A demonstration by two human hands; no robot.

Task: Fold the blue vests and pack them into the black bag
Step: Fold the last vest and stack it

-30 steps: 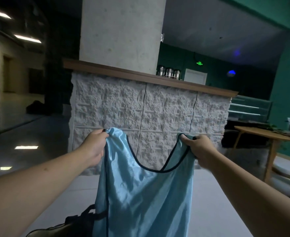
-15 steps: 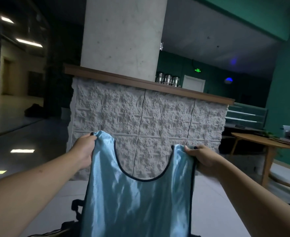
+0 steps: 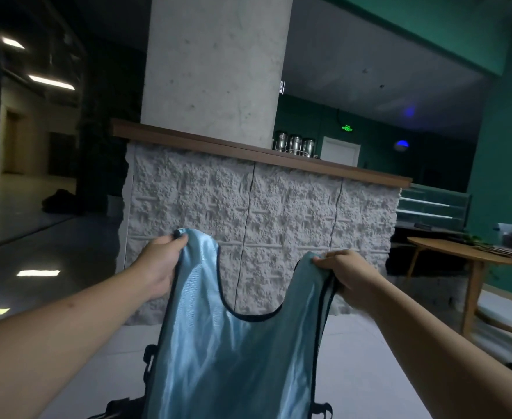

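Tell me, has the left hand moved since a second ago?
Yes. The left hand, gripping the blue vest, has shifted left and slightly down against the stone counter.

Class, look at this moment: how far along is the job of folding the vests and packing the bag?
Done: nothing folded or packed shows. In hand: the left hand and right hand each grip a shoulder strap of one blue vest, held up, hanging unfolded. Left: folding it and packing it into the black bag, which only peeks out beneath the vest; its contents are hidden. No other vests are in view.
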